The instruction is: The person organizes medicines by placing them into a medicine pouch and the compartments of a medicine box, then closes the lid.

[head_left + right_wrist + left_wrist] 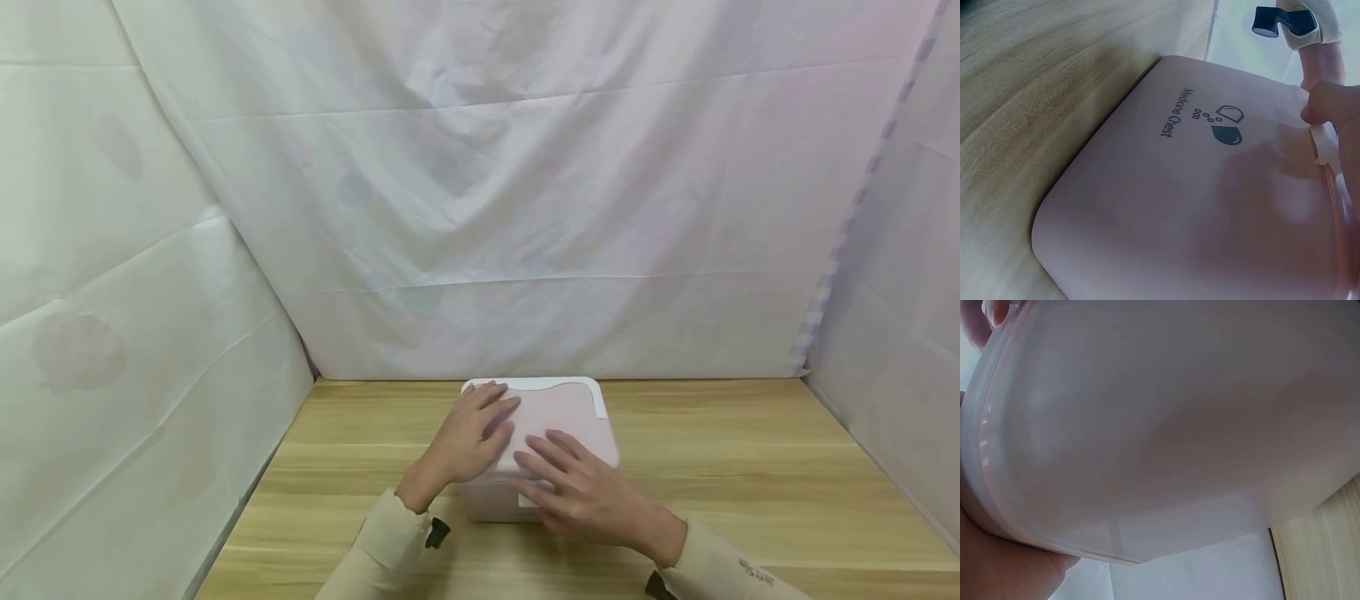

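Note:
A pale pink medicine chest [562, 412] with white trim sits on the table, its lid down. My left hand [471, 435] rests on the left part of the lid, fingers spread and pointing away from me. At the front right edge is my right hand [581, 492], its fingers loosely extended over the lid. In the right wrist view, the right thumb [1322, 103] lies beside the white latch [1325, 144] on the front. "Medicine Chest" lettering [1177, 114] and a capsule picture mark the front wall. The left wrist view shows the plain side wall [1147, 425] up close.
The chest stands on a wood-grain table [735, 467]. White cloth [465, 208] hangs behind the table, with more cloth along the left and right sides. Dark wrist mounts [437, 533] stick out from the beige sleeves [386, 542].

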The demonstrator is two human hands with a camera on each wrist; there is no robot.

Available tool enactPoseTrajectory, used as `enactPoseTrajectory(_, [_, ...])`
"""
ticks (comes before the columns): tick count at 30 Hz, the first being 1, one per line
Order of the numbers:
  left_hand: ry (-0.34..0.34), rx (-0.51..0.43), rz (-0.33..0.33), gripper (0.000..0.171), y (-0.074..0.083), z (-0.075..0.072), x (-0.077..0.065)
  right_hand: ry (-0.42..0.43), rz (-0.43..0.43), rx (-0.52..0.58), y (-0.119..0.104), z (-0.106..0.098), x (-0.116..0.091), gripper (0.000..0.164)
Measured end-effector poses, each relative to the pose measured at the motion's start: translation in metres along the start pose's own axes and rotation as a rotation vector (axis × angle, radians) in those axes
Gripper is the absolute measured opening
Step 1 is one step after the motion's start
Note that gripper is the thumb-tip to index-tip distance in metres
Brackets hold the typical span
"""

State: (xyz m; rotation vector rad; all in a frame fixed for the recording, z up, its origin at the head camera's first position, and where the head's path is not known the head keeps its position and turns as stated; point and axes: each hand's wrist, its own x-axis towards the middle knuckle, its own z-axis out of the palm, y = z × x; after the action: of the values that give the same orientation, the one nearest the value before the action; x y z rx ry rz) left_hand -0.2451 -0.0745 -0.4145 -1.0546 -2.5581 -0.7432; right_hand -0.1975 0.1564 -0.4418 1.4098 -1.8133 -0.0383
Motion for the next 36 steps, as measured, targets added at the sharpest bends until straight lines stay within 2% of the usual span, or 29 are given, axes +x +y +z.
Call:
enactPoseTrajectory(11, [-0.007, 0.013, 0.001, 0.042, -0.0012, 0.0001, 0.0006, 0.016, 0.033, 0.049, -0.0005, -0.0014, 0.0013, 0.034])
enactPoseTrajectory(36, [-0.01, 0.015, -0.015, 0.042, 0.0006, 0.0003, -0.0004, 0.062, 0.04, 0.009, -0.0052, 0.0024, 0.0009, 0.034])
